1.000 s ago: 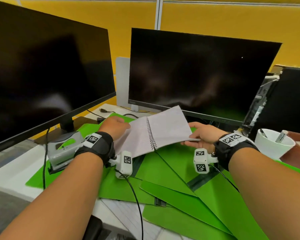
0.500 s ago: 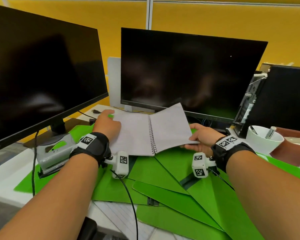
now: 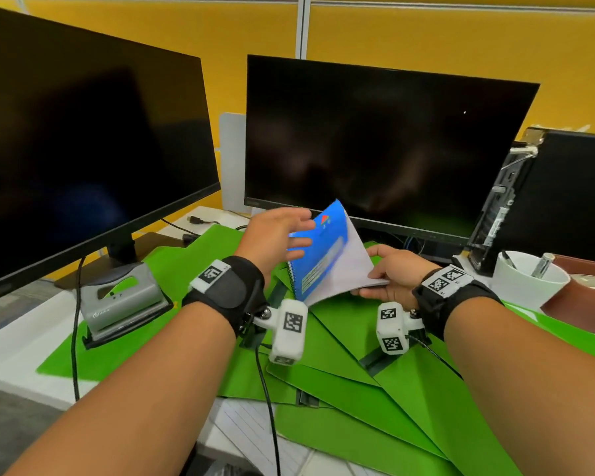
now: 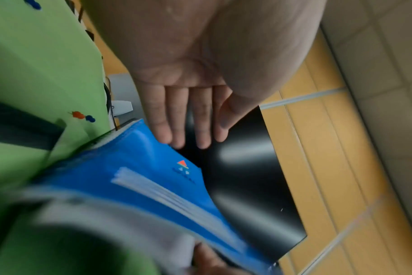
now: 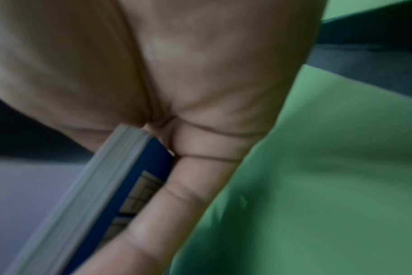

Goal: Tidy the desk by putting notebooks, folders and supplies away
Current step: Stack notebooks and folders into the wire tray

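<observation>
A spiral notebook (image 3: 327,259) with a blue cover is half closed above the green folders (image 3: 340,400). Its blue front cover (image 4: 139,167) stands up steeply over the white pages. My left hand (image 3: 282,235) is flat, with straight fingers (image 4: 176,119) against the cover's upper part. My right hand (image 3: 389,273) grips the notebook's right edge, thumb on top and fingers (image 5: 167,208) curled under the back cover (image 5: 139,186). Several green folders lie fanned out over the desk beneath both wrists.
Two dark monitors (image 3: 375,142) stand behind the notebook. A grey hole punch (image 3: 121,300) sits on a folder at left. A white cup (image 3: 526,280) with pens and a black computer case (image 3: 564,194) are at right. Lined paper (image 3: 248,438) lies at the desk's front edge.
The notebook lay open with white pages up. My left hand has swung the left half up and over, so the blue cover now shows. The right hand has kept its grip.
</observation>
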Tool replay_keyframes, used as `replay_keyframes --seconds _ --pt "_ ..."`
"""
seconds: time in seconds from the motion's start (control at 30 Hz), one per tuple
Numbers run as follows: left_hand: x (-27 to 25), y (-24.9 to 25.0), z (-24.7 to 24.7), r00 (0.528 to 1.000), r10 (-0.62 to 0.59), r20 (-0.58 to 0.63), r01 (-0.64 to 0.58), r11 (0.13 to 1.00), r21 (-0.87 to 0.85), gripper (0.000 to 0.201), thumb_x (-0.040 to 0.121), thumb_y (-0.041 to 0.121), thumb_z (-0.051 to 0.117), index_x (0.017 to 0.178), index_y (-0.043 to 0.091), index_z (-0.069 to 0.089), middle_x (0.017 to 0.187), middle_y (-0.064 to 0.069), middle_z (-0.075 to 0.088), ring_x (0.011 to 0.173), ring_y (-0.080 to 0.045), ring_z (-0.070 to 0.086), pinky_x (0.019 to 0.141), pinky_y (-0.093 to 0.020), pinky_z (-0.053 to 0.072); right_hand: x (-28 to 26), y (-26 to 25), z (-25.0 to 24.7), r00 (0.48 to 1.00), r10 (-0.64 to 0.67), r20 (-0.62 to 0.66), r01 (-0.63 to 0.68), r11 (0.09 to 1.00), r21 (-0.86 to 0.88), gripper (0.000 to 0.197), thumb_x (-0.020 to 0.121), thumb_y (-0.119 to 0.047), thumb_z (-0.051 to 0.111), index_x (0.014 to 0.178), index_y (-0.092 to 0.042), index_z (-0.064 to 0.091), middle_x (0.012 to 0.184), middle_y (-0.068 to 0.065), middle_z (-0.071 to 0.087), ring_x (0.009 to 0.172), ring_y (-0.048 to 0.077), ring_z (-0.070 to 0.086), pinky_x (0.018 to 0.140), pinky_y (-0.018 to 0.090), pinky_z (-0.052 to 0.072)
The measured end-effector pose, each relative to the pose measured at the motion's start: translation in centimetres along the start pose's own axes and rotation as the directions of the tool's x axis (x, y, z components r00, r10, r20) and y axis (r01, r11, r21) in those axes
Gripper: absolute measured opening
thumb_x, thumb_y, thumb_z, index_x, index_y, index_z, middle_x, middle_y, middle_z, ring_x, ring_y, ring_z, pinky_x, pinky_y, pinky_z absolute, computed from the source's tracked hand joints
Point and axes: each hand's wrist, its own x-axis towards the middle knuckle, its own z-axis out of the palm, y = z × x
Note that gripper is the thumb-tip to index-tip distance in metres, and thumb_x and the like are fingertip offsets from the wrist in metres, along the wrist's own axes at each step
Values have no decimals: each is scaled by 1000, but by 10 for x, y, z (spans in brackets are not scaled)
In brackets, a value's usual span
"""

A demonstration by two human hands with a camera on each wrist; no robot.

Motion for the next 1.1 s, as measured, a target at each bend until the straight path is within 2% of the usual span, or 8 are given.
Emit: replay_keyframes --seconds 0.13,0.23,0.3,0.4,0.63,0.87,0.97,1.1 --pt "5 -24 12 1000 -3 -12 6 959 285 43 91 1 65 132 12 62 122 0 63 97 -20 63 71 -12 51 -8 -2 -5 998 -65 2 65 998 16 31 104 6 38 122 -12 56 90 15 76 68 26 76 49 29 60" --pt "1 -29 17 994 -94 -48 102 972 211 75 85 7 69 153 13 36 137 -5 61 110 -28 68 97 -40 55 -11 -3 -14 995 -102 8 101 993 55 28 107 -1 42 127 -12 58 89 12 78 70 25 76 53 29 61" --pt "-2 -28 24 981 -191 -33 193 977 87 62 94 6 62 151 8 35 136 -11 63 109 -31 69 96 -50 56 -13 -4 -19 992 -127 14 125 988 88 27 107 -4 43 128 -12 58 89 12 78 70 24 76 55 29 62" --pt "-6 -26 36 973 -228 42 228 974 6 22 102 6 51 120 12 62 111 -7 76 92 -28 74 73 -41 61 -17 -3 -31 990 -143 1 142 982 124 28 107 -9 45 131 -13 60 93 13 77 70 24 75 57 32 62" --pt "-9 -23 78 994 -106 42 102 992 72 23 104 3 47 119 13 61 113 -6 75 94 -27 75 82 -45 62 -41 -12 -68 993 -109 -35 114 978 175 31 109 -33 45 109 -10 65 92 10 74 71 28 72 56 36 60" --pt "-14 -13 142 992 -58 112 37 983 182 21 104 10 46 120 22 52 123 -6 68 101 -31 71 92 -54 58 -54 -8 -108 980 -117 -162 52 931 -363 11 100 -19 52 100 -9 55 88 21 63 61 30 57 45 26 42" --pt "-26 -11 173 978 -76 195 42 984 171 29 104 9 47 127 26 49 122 -2 66 102 -30 70 92 -53 58 -69 4 -138 970 -102 -222 2 913 -409 21 102 -21 50 105 -1 56 67 16 60 38 22 51 36 20 37" --pt "-46 -8 216 920 -90 381 7 977 213 36 97 -2 48 128 16 52 123 -6 68 97 -29 72 87 -49 60 -98 28 -180 946 -73 -314 -44 936 -350 21 102 -24 51 107 -3 55 71 18 60 41 22 50 37 20 37"
